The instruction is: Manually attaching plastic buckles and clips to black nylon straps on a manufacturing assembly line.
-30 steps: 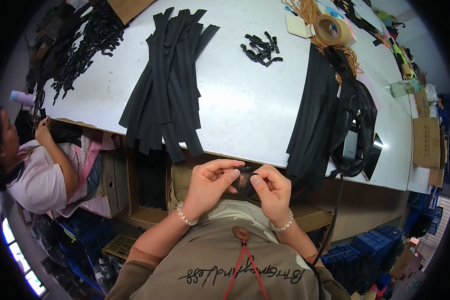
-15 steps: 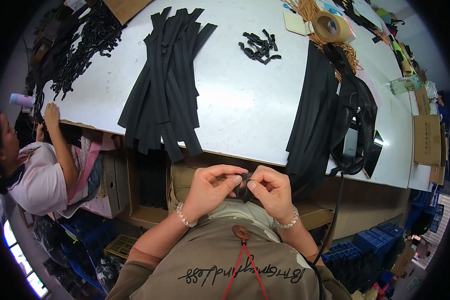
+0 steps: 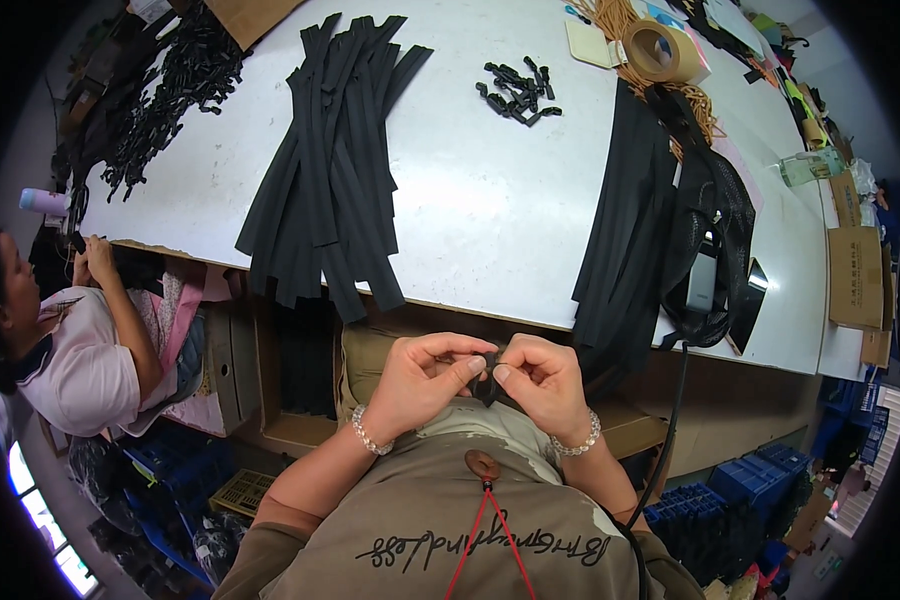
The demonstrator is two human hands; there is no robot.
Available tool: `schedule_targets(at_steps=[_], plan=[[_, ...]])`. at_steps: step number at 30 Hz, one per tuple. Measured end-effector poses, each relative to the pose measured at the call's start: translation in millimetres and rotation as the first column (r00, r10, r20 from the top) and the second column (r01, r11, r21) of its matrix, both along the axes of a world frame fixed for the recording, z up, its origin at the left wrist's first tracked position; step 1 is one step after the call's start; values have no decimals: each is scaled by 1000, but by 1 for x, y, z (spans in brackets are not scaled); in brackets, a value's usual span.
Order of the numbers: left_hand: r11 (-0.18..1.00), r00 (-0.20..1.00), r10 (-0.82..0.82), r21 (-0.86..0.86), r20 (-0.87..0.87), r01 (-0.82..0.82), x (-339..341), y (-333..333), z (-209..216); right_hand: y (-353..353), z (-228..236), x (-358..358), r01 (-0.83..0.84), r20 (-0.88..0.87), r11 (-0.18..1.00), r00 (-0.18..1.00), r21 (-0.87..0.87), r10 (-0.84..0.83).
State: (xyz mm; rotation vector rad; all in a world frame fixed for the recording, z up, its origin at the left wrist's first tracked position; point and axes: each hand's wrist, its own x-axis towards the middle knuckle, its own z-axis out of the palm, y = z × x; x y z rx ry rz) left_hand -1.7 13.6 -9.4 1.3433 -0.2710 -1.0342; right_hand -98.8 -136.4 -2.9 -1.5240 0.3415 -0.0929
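Note:
In front of my waist, just off the table's edge, my left hand and my right hand meet, thumbs and forefingers pinched. Between them is a small black strip-like piece; my fingers cover much of it, so its exact kind is hard to make out. On the table ahead lies a fanned pile of long flat black strips. A second bundle of black strips hangs over the edge to the right. Farther back is a small heap of short black plastic pieces.
A black mesh bag and a tape roll are at the right. Many small black parts cover the far left, where a co-worker sits. A black cable runs beside my right arm.
My fingertips have shifted slightly around the black piece, still pinching it. At the left, the co-worker's raised hand has come down toward the other hand.

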Motion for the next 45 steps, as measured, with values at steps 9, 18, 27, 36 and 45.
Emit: schedule_targets(at_steps=[9, 18, 27, 36, 45], plan=[[999, 999, -30, 19, 37, 30, 2, 1, 4, 2, -3, -2, 0, 6, 999, 1000, -38, 0], [986, 989, -146, 86, -2, 146, 6, 4, 4, 17, -15, -11, 130, 31, 980, 990, 149, -136], [999, 970, 45, -15, 240, -43, -3, 5, 4, 16, -10, -12, 178, 40, 962, 981, 205, -190], [995, 992, 90, 59, -87, -85, -2, 2, -40, 16, -46, -15, 245, -101, 919, 969, 309, -225], [974, 958, 219, 99, -187, -204, -3, -14, -66, 21, -70, -4, 480, -310, 722, 876, 498, -368]])
